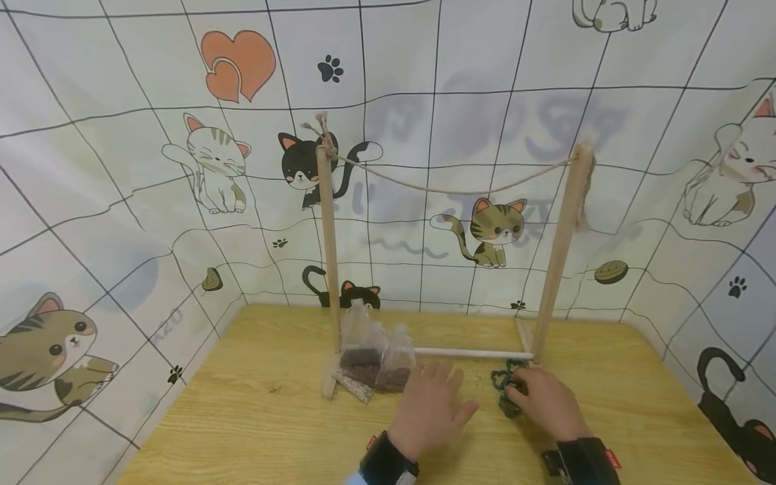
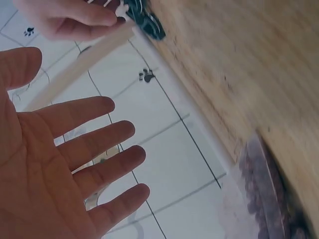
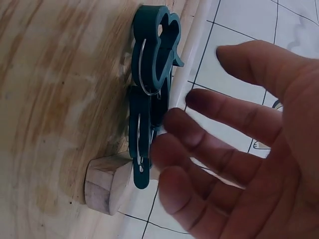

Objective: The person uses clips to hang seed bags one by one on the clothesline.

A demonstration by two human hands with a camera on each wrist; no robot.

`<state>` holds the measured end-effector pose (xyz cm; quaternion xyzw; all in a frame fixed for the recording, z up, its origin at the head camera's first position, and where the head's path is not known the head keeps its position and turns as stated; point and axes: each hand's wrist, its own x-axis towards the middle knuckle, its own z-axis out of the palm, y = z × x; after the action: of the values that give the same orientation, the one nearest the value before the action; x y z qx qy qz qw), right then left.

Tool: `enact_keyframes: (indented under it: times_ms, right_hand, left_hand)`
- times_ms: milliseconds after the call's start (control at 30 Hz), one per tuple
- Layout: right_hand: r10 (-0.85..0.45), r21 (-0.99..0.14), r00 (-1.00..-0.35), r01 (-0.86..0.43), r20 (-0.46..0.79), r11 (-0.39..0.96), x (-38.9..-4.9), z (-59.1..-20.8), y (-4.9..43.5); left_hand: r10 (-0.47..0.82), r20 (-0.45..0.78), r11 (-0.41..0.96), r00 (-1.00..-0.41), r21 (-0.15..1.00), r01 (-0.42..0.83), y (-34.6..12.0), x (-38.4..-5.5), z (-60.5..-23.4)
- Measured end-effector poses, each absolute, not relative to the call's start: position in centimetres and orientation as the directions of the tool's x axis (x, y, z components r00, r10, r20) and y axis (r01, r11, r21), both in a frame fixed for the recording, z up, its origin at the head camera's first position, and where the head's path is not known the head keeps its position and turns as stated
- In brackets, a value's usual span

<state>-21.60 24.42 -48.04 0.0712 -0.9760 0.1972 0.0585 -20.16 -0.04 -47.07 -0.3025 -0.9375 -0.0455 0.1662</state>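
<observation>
Several dark green plastic clips (image 1: 508, 406) with wire springs lie on the table by the foot of the wooden frame's right post. My right hand (image 1: 553, 403) is just beside them, its fingers loosely bent. In the right wrist view, thumb and fingers of that hand (image 3: 239, 134) stand apart, fingertips close to the clips (image 3: 142, 112) with nothing pinched between them. My left hand (image 1: 427, 407) hovers over the table, palm down and fingers spread, holding nothing. Just past its fingertips stand knotted clear bags (image 1: 397, 364) with dark contents.
Two wooden posts (image 1: 558, 263) carry a sagging string (image 1: 448, 191) tied between their tops. A white rod (image 1: 467, 352) joins them low down. A packet of speckled grains (image 1: 356, 389) lies before the bags. Cat-print cloth (image 1: 394, 269) closes off the back and sides.
</observation>
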Motion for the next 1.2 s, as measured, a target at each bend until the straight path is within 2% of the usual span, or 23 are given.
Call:
enact_keyframes:
  times_ms: [267, 467, 867, 967, 1067, 1200]
  right_hand:
    - [-0.113, -0.357, -0.992, -0.125, 0.054, 0.926, -22.0, -48.2, 24.4]
    - [-0.117, -0.353, -0.991, -0.130, 0.056, 0.927, -22.1, -48.5, 24.2]
    - [-0.070, -0.520, -0.992, -0.115, 0.106, 0.847, -22.3, -48.8, 24.7]
    - [-0.076, -0.546, -0.985, -0.148, 0.152, 0.825, -22.2, -48.5, 24.7]
    - [-0.079, -0.556, -0.963, -0.215, 0.258, 0.803, -22.0, -48.2, 24.5]
    - [-0.073, -0.560, -0.880, -0.360, 0.470, 0.746, -21.7, -47.9, 23.7]
  left_hand:
    - [0.577, 0.314, 0.803, -0.754, -0.051, 0.594, 0.7, -19.7, -47.3]
    - [0.584, 0.319, 0.798, -0.746, -0.061, 0.599, 0.6, -19.5, -47.3]
    - [0.565, 0.318, 0.813, -0.761, -0.058, 0.580, 0.4, -20.0, -47.2]
    - [0.563, 0.327, 0.808, -0.759, -0.024, 0.589, 0.2, -20.3, -47.2]
    - [0.559, 0.316, 0.796, -0.767, 0.058, 0.603, 0.0, -20.6, -47.0]
    - [0.547, 0.317, 0.753, -0.775, 0.220, 0.621, -0.2, -20.8, -46.6]
